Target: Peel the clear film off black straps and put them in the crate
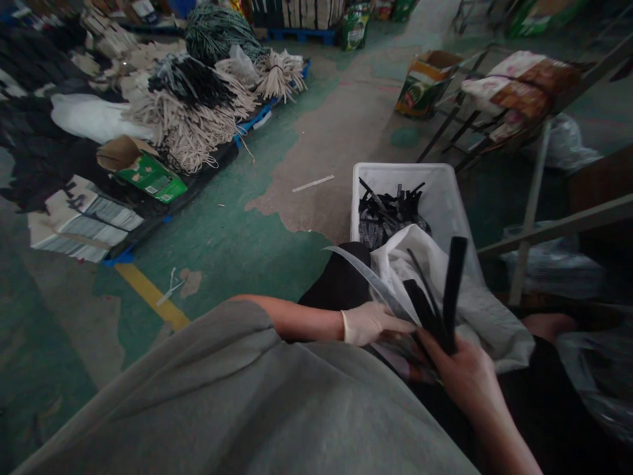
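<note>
My left hand (373,323), in a pale thin glove, is closed on what looks like a clear plastic bag (368,274), whose edge rises in a curve toward the upper left. Its fingertips meet my right hand. Bare and wrapped round a few flat black strips (453,284), my right hand (469,373) lies just right of it. The strips stand up from the grip at different angles. Behind them a white woven sack (475,323) drapes over my lap and the near end of a white plastic bin (452,198). More black strips (390,214) lie in the bin.
Pallets at the left carry bundles of beige cords (185,128), a green carton (153,175) and stacked flat pieces (84,221). A metal-framed chair with a cushion (519,82) and an open carton (425,82) stand at the right. A pale strip (313,184) lies on the floor.
</note>
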Available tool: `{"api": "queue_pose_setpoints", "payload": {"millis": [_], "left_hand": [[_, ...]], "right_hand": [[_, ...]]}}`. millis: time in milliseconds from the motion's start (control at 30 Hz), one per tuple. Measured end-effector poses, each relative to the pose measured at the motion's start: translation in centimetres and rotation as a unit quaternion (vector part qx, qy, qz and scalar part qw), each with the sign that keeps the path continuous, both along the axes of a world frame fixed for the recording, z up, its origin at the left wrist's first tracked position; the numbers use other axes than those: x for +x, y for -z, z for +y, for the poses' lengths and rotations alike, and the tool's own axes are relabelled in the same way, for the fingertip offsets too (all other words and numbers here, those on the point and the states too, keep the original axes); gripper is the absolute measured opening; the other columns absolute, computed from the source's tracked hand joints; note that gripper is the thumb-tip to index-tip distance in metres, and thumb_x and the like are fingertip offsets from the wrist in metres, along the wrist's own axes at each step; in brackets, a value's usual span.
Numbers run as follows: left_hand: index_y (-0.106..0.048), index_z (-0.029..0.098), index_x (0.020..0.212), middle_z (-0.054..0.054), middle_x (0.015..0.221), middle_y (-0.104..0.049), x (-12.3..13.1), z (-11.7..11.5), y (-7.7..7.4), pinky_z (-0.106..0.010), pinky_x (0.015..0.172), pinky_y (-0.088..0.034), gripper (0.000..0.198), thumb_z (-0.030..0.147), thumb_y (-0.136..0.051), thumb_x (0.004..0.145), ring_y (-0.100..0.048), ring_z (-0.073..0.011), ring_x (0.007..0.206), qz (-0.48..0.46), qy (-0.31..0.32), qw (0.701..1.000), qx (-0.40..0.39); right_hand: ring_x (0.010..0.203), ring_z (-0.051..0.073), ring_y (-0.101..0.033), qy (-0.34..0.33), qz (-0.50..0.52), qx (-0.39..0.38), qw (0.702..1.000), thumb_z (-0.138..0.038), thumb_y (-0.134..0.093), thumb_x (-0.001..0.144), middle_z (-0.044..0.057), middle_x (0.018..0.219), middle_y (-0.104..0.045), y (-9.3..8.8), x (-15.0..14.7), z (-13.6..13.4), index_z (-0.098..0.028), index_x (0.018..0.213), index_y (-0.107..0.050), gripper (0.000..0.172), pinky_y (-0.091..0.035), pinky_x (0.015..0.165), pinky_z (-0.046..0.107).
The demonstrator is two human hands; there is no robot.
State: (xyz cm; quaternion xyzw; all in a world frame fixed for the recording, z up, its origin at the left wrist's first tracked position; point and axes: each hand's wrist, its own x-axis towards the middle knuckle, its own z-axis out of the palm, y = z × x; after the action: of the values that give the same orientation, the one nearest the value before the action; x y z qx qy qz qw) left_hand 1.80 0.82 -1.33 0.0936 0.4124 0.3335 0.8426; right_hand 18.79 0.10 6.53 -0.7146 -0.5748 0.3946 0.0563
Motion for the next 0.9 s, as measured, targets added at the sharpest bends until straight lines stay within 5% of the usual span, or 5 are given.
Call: {"api": "queue_pose_setpoints", "payload": {"millis": [300, 467, 633, 800, 900], "left_hand": [[-0.060, 0.011, 0.069, 0.002, 0.060, -0.057, -3.6, 2.0, -3.1, -0.022, 0.058, -0.049, 0.018, 0.015, -0.077, 0.075, -0.050, -0.0053, 0.050, -0.098, 0.056, 0.992, -0.059], [-0.059, 0.011, 0.073, 0.001, 0.062, -0.058, -4.1, 2.3, -3.4, -0.023, 0.059, -0.052, 0.014, 0.014, -0.065, 0.085, -0.053, -0.0062, 0.050, -0.106, 0.062, 0.988, -0.089], [-0.062, 0.011, 0.072, 0.001, 0.062, -0.060, -2.2, 1.0, -3.1, -0.023, 0.058, -0.049, 0.012, 0.014, -0.072, 0.078, -0.056, -0.0079, 0.052, -0.104, 0.107, 0.985, -0.083], [-0.068, 0.011, 0.081, -0.002, 0.072, -0.068, -0.5, -0.2, -3.8, -0.023, 0.065, -0.049, 0.010, 0.016, -0.075, 0.075, -0.062, -0.0112, 0.063, -0.121, 0.133, 0.982, -0.065], [-0.067, 0.011, 0.077, 0.000, 0.063, -0.064, -0.5, 0.0, -3.9, -0.023, 0.062, -0.049, 0.008, 0.017, -0.071, 0.079, -0.060, -0.0104, 0.057, -0.105, 0.134, 0.982, -0.076]], "right_hand": [[0.054, 0.016, -0.058, 0.243, 0.126, 0.110, 0.956, -0.044, -0.073, 0.068, 0.001, 0.064, -0.064, 1.9, 5.1, -1.6, -0.016, 0.096, -0.074, 0.039, -0.043, 0.048, 0.025], [0.078, 0.022, -0.066, 0.089, 0.246, 0.213, 0.941, -0.033, -0.077, 0.067, 0.007, 0.094, -0.072, 1.6, 3.7, -4.1, -0.019, 0.087, -0.073, 0.025, -0.055, 0.065, 0.030], [0.084, 0.020, -0.066, -0.064, 0.246, 0.327, 0.910, -0.021, -0.066, 0.080, 0.006, 0.097, -0.069, 0.4, 1.9, -3.9, -0.023, 0.088, -0.072, 0.010, -0.055, 0.074, 0.031], [0.098, 0.022, -0.067, -0.153, 0.219, 0.336, 0.903, -0.016, -0.060, 0.084, 0.009, 0.125, -0.063, -1.0, 1.6, -3.8, -0.025, 0.110, -0.068, 0.029, -0.054, 0.083, 0.034], [0.102, 0.020, -0.067, -0.212, 0.221, 0.344, 0.888, -0.010, -0.056, 0.085, 0.007, 0.121, -0.066, -2.3, 1.8, -4.4, -0.026, 0.112, -0.066, 0.033, -0.054, 0.084, 0.030]]}}
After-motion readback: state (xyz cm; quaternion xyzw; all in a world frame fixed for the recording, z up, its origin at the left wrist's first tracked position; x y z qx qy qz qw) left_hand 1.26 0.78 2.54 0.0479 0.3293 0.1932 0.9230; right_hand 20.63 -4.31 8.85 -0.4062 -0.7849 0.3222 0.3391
